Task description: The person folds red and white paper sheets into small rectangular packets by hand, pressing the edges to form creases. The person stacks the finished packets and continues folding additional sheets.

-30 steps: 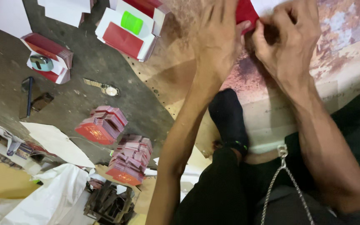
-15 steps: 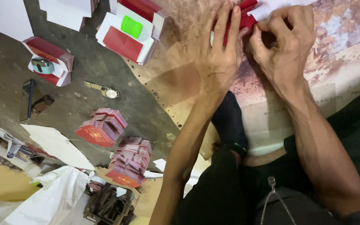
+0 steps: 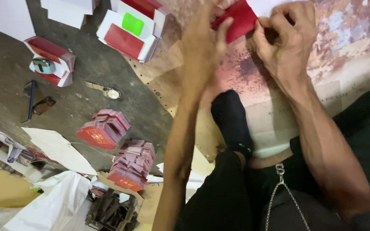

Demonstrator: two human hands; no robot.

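Both my hands meet at the top of the view on a small red card piece [image 3: 238,20]. My left hand [image 3: 204,42] presses its fingers along the piece's left edge. My right hand [image 3: 285,40] pinches the right edge between thumb and fingers. The piece lies over a stained, reddish work board [image 3: 347,47]. White paper shows just above it at the frame's top. My foot in a black sock [image 3: 232,122] rests on the board below the hands.
Two stacks of folded red cards [image 3: 103,128] [image 3: 131,164] sit on the grey floor at left. Red-and-white boxes [image 3: 129,30] [image 3: 48,60], a wristwatch [image 3: 108,91], glasses [image 3: 37,105] and loose white sheets [image 3: 56,147] lie around them.
The view has shifted slightly; both hands stay on the red piece and have worked it a little, with more of its red face now showing between them.
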